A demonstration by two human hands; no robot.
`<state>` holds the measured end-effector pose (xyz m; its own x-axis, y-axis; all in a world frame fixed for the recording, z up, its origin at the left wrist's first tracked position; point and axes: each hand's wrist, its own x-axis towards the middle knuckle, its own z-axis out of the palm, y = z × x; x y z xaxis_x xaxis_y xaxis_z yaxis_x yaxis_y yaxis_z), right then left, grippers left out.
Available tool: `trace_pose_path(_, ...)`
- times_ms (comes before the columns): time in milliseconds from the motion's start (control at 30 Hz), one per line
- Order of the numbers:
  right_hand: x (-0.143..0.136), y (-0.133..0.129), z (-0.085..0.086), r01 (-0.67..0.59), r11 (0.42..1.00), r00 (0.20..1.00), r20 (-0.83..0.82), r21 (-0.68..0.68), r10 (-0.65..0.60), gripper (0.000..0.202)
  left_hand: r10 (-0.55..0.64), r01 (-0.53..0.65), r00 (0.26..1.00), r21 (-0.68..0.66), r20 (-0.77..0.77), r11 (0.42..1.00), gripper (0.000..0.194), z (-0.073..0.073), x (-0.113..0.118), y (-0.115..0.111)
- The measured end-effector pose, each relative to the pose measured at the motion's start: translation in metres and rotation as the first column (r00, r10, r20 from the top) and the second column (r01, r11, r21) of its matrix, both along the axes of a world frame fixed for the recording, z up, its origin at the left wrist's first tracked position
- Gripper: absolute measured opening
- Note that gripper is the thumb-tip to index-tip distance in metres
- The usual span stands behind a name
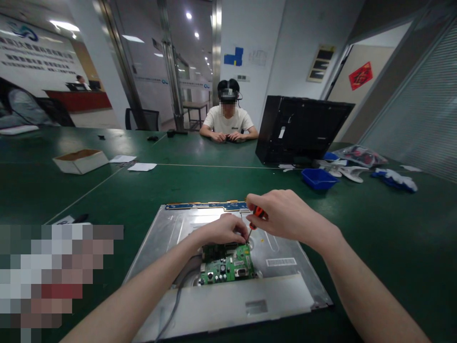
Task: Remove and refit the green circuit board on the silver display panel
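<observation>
My right hand (282,212) is wrapped round the red and black handle of a screwdriver (257,216). The shaft slants down to the upper right corner of a green circuit board (228,267). At that same corner, my left hand (226,229) has its fingers pinched together beside the screwdriver's tip; what they hold, if anything, is too small to make out. Under the board lies a flat silver display panel (282,243) with its metal back up. A narrow blue circuit strip (200,206) runs along its far edge, and a grey cable (177,297) crosses its near left part.
On the green table (385,247), a black monitor (303,128) stands at the back right near a blue tray (319,178) and blue-white gloves (394,180). An open box (81,161) and papers (142,166) lie back left. Across sits a person (228,116) wearing a headset.
</observation>
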<state>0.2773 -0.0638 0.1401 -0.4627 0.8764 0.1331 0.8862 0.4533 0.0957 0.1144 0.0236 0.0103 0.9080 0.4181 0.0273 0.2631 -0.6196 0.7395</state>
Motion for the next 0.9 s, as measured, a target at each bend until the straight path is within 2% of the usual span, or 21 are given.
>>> trace_pose_path(167,-0.0002,-0.0037,0.0040,-0.074,0.995,0.994,-0.083,-0.063,0.068,0.015,0.015,-0.015,1.000,-0.029,0.001,0.999,0.010,-0.0005,0.0001,0.0005)
trace_pose_path(400,-0.0014,-0.0010,0.0011,0.004,1.000,1.000,0.018,-0.009,-0.004,0.019,0.008,-0.008,1.000,-0.049,-0.006,0.999,0.011,0.0005,-0.0003,0.0003)
trace_pose_path(500,-0.0029,-0.0027,0.0023,-0.028,0.999,0.999,-0.017,-0.026,0.027,0.011,0.022,-0.023,0.999,-0.031,-0.023,0.999,0.011,0.0018,0.0002,-0.0004)
trace_pose_path(633,-0.0044,-0.0067,0.0041,-0.083,0.996,0.995,-0.050,-0.045,0.081,0.012,0.025,-0.025,1.000,-0.016,-0.010,1.000,0.010,0.0010,0.0009,-0.0004)
trace_pose_path(800,-0.0064,-0.0026,0.0010,0.025,0.999,0.998,0.058,0.044,-0.028,0.029,-0.003,0.004,1.000,-0.056,0.020,0.998,0.012,-0.0025,0.0004,0.0008)
trace_pose_path(900,-0.0063,-0.0007,0.0011,0.031,0.999,0.998,0.050,0.032,-0.033,0.023,-0.002,0.004,1.000,-0.050,0.023,0.999,0.011,-0.0019,0.0002,0.0006)
